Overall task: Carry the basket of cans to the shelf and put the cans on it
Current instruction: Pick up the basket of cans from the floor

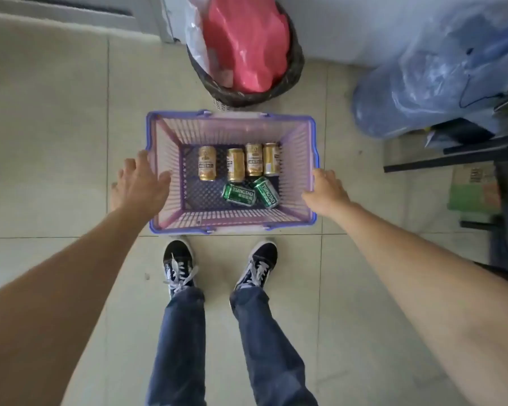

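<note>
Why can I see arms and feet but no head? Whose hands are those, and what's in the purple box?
The camera sits on a person's head and looks down, so you see what they see: their own arms, jeans and shoes, but never their head. There is just this one picture.

The purple box is a plastic basket standing on the tiled floor. Inside lie six cans: four gold cans in a row and two green cans nearer the feet.

The left hand and the right hand reach for the basket's two sides, fingers spread. Nothing is held yet.

Behind the basket stands a bin with a red bag in it, and a big blue bag lies to the right.
</note>
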